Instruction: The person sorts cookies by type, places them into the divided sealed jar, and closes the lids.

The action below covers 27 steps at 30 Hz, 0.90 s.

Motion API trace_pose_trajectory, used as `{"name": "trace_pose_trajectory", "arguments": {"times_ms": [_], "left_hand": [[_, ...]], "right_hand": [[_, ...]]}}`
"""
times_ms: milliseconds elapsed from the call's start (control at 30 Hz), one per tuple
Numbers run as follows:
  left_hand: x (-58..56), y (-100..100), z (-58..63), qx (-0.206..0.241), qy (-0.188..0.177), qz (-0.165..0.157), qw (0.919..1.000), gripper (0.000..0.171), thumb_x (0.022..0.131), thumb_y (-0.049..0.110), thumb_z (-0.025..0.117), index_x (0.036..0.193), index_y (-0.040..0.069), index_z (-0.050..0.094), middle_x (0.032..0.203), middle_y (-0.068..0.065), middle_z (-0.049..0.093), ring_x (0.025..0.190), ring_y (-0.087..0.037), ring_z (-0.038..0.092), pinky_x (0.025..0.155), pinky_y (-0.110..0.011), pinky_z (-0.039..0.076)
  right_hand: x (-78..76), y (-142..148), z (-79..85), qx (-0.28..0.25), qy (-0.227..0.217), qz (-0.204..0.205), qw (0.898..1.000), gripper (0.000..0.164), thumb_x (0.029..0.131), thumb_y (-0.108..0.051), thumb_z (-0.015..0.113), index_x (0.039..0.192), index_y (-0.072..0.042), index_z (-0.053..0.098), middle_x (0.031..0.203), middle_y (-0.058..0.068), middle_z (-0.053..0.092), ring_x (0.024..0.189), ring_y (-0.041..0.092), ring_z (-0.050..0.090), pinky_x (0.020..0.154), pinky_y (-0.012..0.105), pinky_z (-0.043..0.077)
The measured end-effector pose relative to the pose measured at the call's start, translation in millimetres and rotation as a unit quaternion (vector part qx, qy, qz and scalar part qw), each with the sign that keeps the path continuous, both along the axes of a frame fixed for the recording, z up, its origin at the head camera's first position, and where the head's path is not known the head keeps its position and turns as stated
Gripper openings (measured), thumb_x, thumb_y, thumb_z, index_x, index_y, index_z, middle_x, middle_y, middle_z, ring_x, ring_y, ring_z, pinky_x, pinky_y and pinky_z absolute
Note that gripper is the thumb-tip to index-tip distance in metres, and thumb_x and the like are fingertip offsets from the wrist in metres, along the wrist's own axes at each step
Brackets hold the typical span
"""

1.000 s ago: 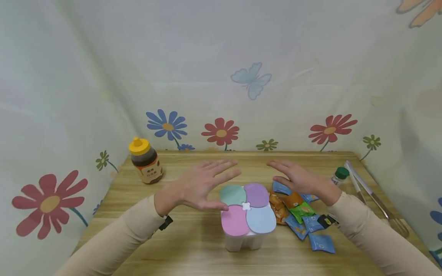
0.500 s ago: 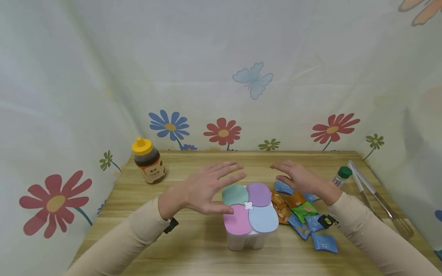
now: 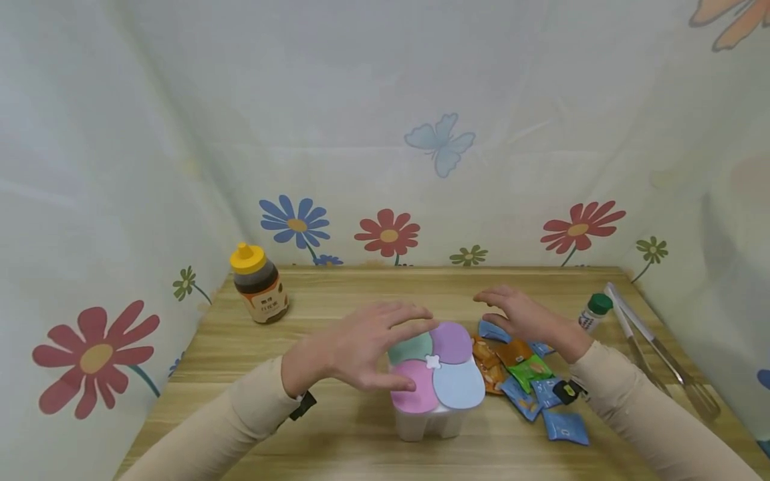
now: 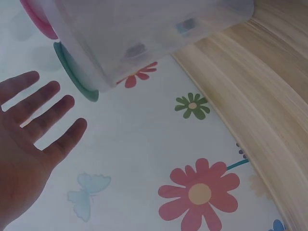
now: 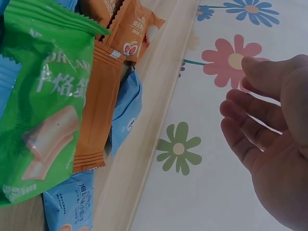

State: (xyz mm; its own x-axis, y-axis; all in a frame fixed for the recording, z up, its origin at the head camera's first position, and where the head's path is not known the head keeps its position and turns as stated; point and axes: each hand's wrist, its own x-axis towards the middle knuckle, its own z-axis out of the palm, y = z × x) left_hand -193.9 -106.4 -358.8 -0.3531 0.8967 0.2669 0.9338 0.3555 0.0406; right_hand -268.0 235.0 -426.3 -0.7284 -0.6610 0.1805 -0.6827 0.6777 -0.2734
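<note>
A white box with four-petal pastel lids (image 3: 458, 386) stands near the middle of the table. My left hand (image 3: 367, 347) is over its left side, fingers extended and thumb above the pink lid; whether it touches cannot be told from above. In the left wrist view the fingers (image 4: 53, 115) are spread, apart from the box's translucent wall (image 4: 144, 29), through which blurred shapes show. My right hand (image 3: 520, 317) hovers over a pile of snack packets, holding nothing, its fingers (image 5: 250, 125) loosely bent. A green packet (image 3: 528, 371), orange packets (image 3: 488, 364) and blue packets (image 3: 565, 426) lie there.
A brown bottle with a yellow cap (image 3: 260, 287) stands at the back left. On the right are a small green-capped shaker (image 3: 595, 310) and long metal tongs (image 3: 656, 347). A flowered cloth (image 3: 385, 100) hangs behind the wooden table (image 3: 313, 441).
My left hand has come lower and slightly to the right over the box, its fingertips now reaching the purple lid's edge in the head view. The right hand has barely moved.
</note>
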Motion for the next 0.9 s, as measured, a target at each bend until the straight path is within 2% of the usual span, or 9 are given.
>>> {"name": "trace_pose_trajectory", "arguments": {"times_ms": [333, 633, 900], "left_hand": [[6.5, 5.1, -2.2, -0.013, -0.001, 0.000, 0.9999, 0.082, 0.084, 0.068, 0.055, 0.147, 0.018, 0.041, 0.144, 0.000, 0.047, 0.136, -0.019, 0.042, 0.110, -0.045, 0.035], [13.0, 12.8, -4.6, -0.021, -0.001, -0.010, 0.9997, 0.082, 0.084, 0.069, 0.054, 0.147, 0.017, 0.041, 0.142, 0.000, 0.050, 0.132, -0.015, 0.045, 0.107, -0.040, 0.038], [19.9, 18.0, -9.0, -0.025, 0.003, -0.023, 0.9994, 0.078, 0.085, 0.068, 0.053, 0.143, 0.017, 0.045, 0.138, 0.003, 0.053, 0.126, -0.013, 0.048, 0.102, -0.034, 0.041]], "right_hand": [[-3.3, 3.6, -6.8, 0.006, -0.002, -0.008, 1.000, 0.038, 0.091, -0.015, 0.068, 0.126, -0.003, 0.060, 0.124, 0.014, 0.062, 0.113, 0.031, 0.060, 0.091, 0.047, 0.051], [-7.7, 7.3, -13.5, 0.004, -0.020, -0.016, 1.000, 0.037, 0.090, -0.015, 0.069, 0.124, -0.004, 0.061, 0.121, 0.013, 0.064, 0.105, 0.028, 0.063, 0.087, 0.044, 0.054], [-12.6, 8.7, -19.9, 0.005, -0.034, -0.022, 0.999, 0.034, 0.090, -0.012, 0.068, 0.122, -0.002, 0.062, 0.119, 0.015, 0.064, 0.104, 0.032, 0.062, 0.086, 0.046, 0.053]]}}
